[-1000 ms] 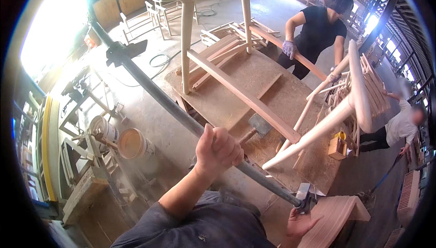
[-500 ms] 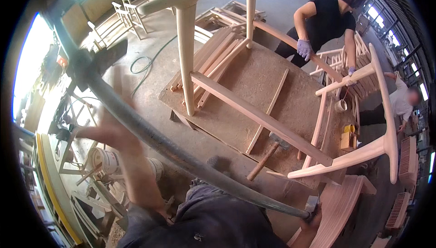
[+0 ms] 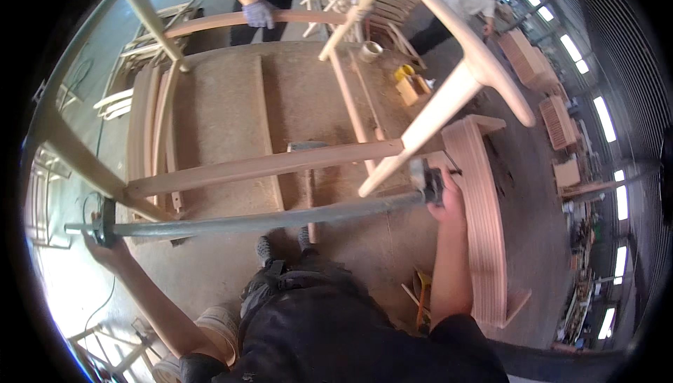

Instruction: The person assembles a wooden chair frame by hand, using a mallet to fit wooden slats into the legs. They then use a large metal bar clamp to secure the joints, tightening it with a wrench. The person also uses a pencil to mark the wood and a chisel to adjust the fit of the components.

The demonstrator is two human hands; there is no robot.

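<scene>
A long grey metal bar clamp (image 3: 280,222) lies level across the front of a pale wooden chair frame (image 3: 273,163). My left hand (image 3: 106,253) is closed on its left jaw, beside the frame's left front leg. My right hand (image 3: 449,197) grips the clamp's right head (image 3: 425,179), close to the frame's right front joint; part of its fingers is hidden behind the head. The frame's front rail runs just beyond the bar, between the two side assemblies. Whether the jaws press on the wood, I cannot tell.
The frame stands on a brown worktable (image 3: 217,102) with a mallet (image 3: 310,193), stacked wooden strips (image 3: 148,123) and a white cup (image 3: 371,50). Opposite, a co-worker's gloved hand (image 3: 259,14) holds the back rail. Curved wooden pieces (image 3: 484,243) stand at my right; a bucket (image 3: 219,327) stands near my left elbow.
The clamp has swung from a steep slant to level along the front rail. My left hand, earlier off the bar and blurred, now holds the left jaw. My view has turned right.
</scene>
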